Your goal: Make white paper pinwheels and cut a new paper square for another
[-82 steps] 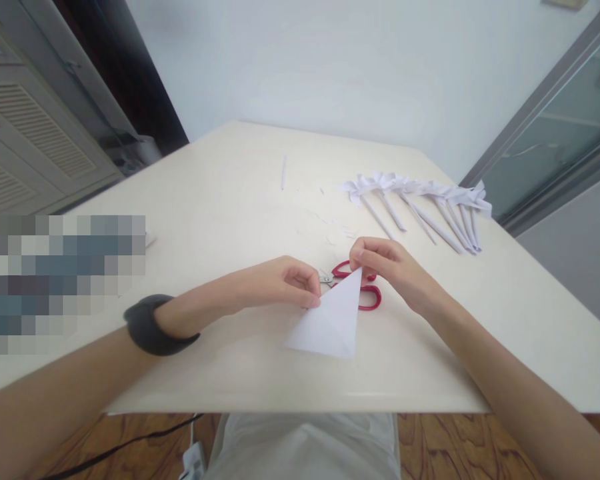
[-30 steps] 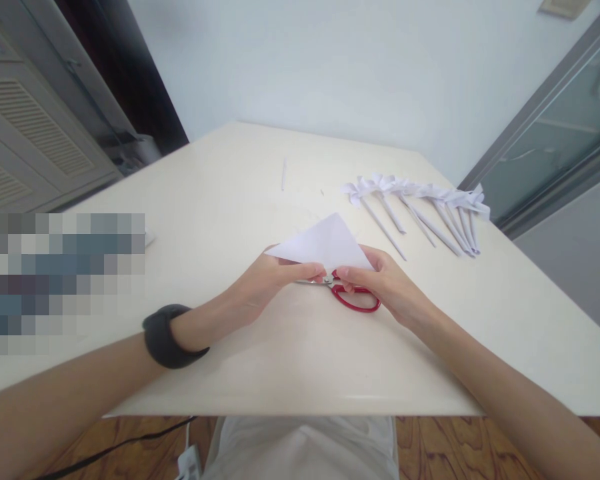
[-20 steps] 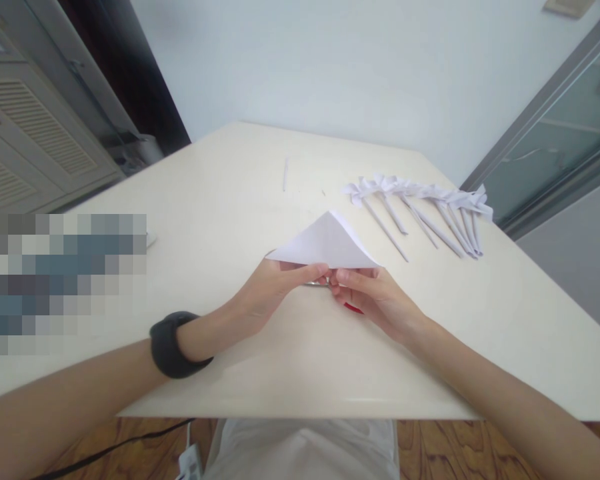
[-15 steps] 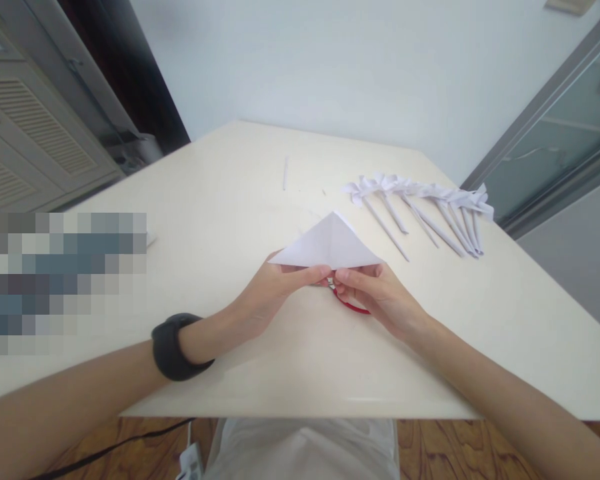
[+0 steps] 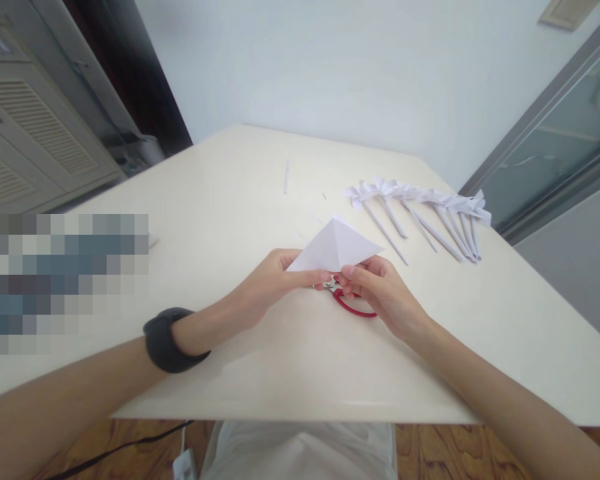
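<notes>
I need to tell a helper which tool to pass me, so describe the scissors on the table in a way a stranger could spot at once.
Start at the cream table and look at its near middle, where the left hand and right hand pinch a folded white paper triangle. The scissors lie flat on the table just beneath those hands, partly hidden. Their red handle loops are the only colour among the white paper pieces.

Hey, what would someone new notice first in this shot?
Both hands, left hand and right hand, pinch a folded white paper triangle at mid-table. Red scissors lie just beneath them. Far right on the table, a row of paper pinwheels lies flat.
</notes>
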The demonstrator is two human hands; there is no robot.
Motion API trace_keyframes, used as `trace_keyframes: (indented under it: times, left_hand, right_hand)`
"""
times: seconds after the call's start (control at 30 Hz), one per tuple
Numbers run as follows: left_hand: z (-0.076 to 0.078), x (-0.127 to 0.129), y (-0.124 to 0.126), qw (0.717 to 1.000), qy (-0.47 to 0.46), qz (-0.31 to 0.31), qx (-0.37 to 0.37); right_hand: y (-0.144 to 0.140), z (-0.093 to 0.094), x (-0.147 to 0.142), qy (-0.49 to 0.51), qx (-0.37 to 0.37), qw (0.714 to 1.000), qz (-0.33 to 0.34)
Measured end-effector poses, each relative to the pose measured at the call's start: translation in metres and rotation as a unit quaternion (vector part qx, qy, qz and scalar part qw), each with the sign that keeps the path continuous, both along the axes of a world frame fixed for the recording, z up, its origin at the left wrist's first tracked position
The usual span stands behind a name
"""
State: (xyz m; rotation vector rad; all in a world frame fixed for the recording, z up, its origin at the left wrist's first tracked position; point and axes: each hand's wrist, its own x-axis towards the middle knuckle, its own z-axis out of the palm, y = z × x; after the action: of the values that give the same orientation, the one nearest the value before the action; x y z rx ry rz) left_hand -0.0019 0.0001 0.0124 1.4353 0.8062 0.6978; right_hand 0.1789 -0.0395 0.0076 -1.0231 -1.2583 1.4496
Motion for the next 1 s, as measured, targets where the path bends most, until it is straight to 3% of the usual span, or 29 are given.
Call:
trace_keyframes:
  times: [0.2, 0.33, 0.53, 0.8, 1.0]
  left_hand:
    - [0.01, -0.005, 0.005, 0.998, 0.033, -0.046, -0.011]
    - [0.019, -0.005, 0.006, 0.995, 0.054, -0.083, -0.014]
    - [0.011, -0.005, 0.006, 0.998, 0.035, -0.045, -0.019]
    - [0.012, -0.003, 0.002, 0.994, 0.106, -0.015, 0.037]
    - [0.009, -0.003, 0.002, 0.991, 0.123, -0.005, 0.051]
  right_hand:
    - [-0.001, 0.003, -0.001, -0.057, 0.002, 0.998, -0.017]
    - [0.0, 0.005, 0.0, -0.043, 0.012, 0.999, -0.031]
    - [-0.001, 0.002, -0.004, -0.064, 0.018, 0.998, -0.006]
    - [-0.003, 0.005, -0.006, -0.088, 0.029, 0.994, 0.053]
    - [-0.003, 0.006, -0.003, -0.102, 0.002, 0.993, 0.056]
